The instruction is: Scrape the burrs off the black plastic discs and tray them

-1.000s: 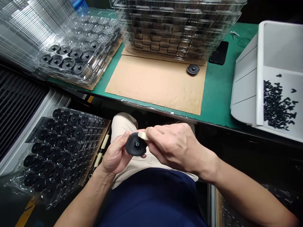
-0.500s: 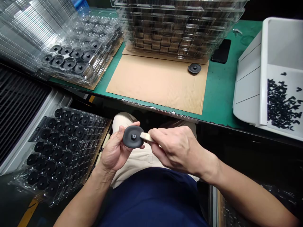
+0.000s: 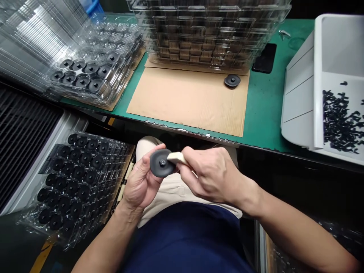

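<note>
My left hand [image 3: 140,181] grips a round black disc [image 3: 159,163] with a small hub at its centre, held over my lap below the table's edge. My right hand [image 3: 210,175] pinches a small cream-coloured block [image 3: 175,157] and presses its tip against the disc's face, close to the hub. Both hands have their fingers closed. A second black disc [image 3: 232,80] lies alone on the brown cardboard sheet [image 3: 187,98] on the green table [image 3: 263,113].
A clear tray of several black discs [image 3: 74,182] sits low at my left, another partly filled tray [image 3: 88,72] on the table's left. A stack of clear trays [image 3: 207,34] stands at the back. A white bin [image 3: 315,94] of small black parts [image 3: 339,121] is at right, a black phone [image 3: 264,57] behind.
The cream block has slid from the disc's rim inward toward the hub. Both hands with the disc have stayed over my lap, shifting only slightly.
</note>
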### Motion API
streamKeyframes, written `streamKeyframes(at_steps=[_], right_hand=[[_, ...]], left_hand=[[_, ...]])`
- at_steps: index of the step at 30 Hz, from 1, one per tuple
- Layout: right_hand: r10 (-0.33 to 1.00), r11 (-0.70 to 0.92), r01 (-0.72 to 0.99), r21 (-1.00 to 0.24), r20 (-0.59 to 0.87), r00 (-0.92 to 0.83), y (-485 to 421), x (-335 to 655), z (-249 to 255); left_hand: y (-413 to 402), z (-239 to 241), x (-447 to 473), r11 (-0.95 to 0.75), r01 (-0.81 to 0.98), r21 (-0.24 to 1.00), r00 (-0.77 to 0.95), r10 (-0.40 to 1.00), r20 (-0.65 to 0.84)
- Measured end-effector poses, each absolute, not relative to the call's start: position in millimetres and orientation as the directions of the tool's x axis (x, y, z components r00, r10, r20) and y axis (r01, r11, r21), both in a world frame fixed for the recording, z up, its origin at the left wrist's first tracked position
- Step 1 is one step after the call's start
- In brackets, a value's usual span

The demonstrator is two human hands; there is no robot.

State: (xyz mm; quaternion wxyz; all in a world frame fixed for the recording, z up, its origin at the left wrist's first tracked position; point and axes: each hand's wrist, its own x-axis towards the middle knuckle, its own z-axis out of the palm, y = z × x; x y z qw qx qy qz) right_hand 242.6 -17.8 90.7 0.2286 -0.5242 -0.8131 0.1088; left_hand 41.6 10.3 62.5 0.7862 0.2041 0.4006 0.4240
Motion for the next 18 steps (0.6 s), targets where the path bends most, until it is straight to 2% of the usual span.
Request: streamKeyframes(at_steps=[2,4,6,9,13,15,18], right_hand=[[0.934,0.358,0.814,-0.458,0.187,-0.305,-20.3,243.2,86.6],[0.938,0.347,0.827,-0.443,0.179,-0.298,-20.7,243.6,85.4],[0.913,0.407,0.823,-0.396,0.208,-0.352,-18.8,243.8,87.6],[0.811,0.585,0.760,-0.283,0.238,-0.535,-13.4,244.0,94.0],[0.695,0.704,0.694,-0.149,0.342,-0.632,-8.1,241.9,98.9],[0.736,0.656,0.732,-0.185,0.372,-0.566,-8.5,239.3,98.9],[0.861,0.496,0.754,-0.430,0.353,-0.365,-13.0,233.6,97.5]], left_hand=[[11.8,62.5,39.7,0.529,-0.497,0.688,0.282,0.848,-0.449],[11.7,59.5,38.1,0.579,-0.467,0.669,0.326,0.815,-0.479],[10.4,54.7,37.6,0.662,-0.426,0.616,0.408,0.749,-0.523],[7.6,48.4,38.8,0.765,-0.364,0.531,0.510,0.641,-0.573],[5.8,47.4,40.5,0.799,-0.362,0.480,0.529,0.600,-0.601],[6.2,50.1,40.8,0.737,-0.417,0.532,0.469,0.676,-0.569],[6.9,56.0,41.2,0.566,-0.479,0.671,0.342,0.824,-0.451]])
